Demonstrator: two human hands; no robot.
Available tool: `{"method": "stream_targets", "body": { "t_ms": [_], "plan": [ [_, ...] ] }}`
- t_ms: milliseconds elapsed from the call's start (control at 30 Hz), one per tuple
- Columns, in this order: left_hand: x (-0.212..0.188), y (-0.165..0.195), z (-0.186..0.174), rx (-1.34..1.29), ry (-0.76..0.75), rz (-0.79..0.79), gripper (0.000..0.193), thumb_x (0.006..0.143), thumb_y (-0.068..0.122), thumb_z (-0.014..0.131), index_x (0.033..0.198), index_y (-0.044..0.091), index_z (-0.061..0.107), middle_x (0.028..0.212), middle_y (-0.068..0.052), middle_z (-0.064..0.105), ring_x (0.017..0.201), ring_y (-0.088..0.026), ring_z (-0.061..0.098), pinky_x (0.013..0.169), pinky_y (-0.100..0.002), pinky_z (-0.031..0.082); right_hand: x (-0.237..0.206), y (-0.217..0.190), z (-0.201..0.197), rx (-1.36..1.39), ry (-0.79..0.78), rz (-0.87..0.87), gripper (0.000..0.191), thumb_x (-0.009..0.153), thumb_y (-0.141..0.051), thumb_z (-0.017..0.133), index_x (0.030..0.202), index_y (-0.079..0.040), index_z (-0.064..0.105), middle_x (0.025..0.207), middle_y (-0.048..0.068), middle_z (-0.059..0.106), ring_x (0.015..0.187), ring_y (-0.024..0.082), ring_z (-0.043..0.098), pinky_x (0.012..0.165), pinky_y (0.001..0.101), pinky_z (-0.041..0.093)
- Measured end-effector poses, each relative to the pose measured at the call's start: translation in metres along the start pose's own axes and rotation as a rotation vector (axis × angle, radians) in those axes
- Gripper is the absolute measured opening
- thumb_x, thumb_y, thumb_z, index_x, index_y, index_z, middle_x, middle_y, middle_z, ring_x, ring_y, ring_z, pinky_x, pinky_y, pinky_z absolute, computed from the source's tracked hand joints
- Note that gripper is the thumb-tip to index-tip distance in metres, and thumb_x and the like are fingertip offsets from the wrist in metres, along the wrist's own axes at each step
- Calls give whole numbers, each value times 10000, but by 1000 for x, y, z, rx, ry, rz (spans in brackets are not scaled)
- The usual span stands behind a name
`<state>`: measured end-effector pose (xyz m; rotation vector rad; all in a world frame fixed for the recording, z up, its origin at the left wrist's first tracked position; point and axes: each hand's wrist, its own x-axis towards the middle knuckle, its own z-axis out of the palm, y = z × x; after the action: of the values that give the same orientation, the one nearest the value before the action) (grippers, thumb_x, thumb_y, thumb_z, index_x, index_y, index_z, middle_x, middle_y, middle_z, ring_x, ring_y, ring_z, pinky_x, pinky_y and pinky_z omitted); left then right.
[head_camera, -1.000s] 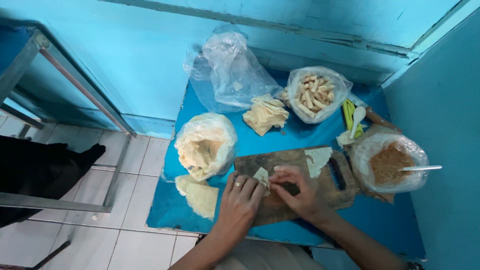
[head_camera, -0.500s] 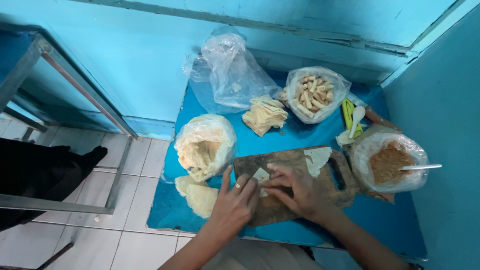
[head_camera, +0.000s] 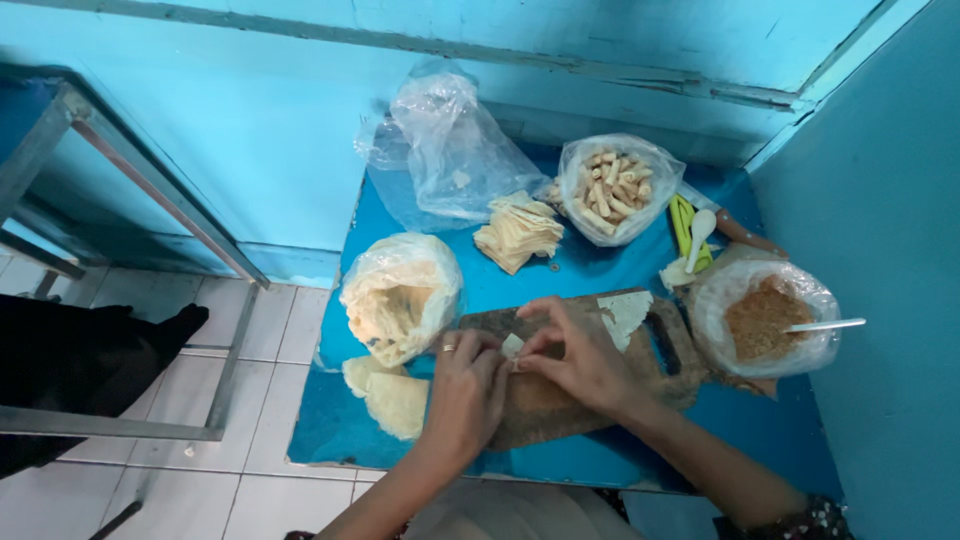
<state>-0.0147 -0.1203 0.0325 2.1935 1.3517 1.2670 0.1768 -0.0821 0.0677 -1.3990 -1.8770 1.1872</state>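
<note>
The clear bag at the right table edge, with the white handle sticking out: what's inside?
The clear plastic bag holds a brown crumbly filling. A white utensil handle juts out; its working end is buried, so its type cannot be told.

Single head view, steeply downward, close over blue table (head_camera: 610, 270)

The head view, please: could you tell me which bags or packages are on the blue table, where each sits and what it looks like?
Empty bag: far left corner, clear, crumpled.
Bag of rolls: far middle, clear, open, holding pale rolled sticks.
Bag of wrappers: left of the cutting board, clear, holding pale sheets.
Bag of filling: right edge, clear, holding brown crumbs and a spoon.
No labels, signs or screens.
</note>
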Motion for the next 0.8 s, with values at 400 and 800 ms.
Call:
{"method": "stream_targets", "body": {
  "t_ms": [400,800],
  "plan": [
    [3,-4,-4,131,-22,115,266,745,62,711,1003,-1,706,1241,-186,574,1134,-403,510,941,-504,452,-3,18,-3,-612,177,-670,395,886,-169,764,1241,-144,594,984,-44,738,992,190,650,984,453,375],
    [19,-23,15,-40,-17,-67,120,824,32,696,941,9,689,1082,-160,587,1066,-400,549,916,-501,459,28,3,-7,-246,9,31,505,771,-234,833,1177,-132,549,811,-11,773,768,138,732,753,333,546]
  ]
}}
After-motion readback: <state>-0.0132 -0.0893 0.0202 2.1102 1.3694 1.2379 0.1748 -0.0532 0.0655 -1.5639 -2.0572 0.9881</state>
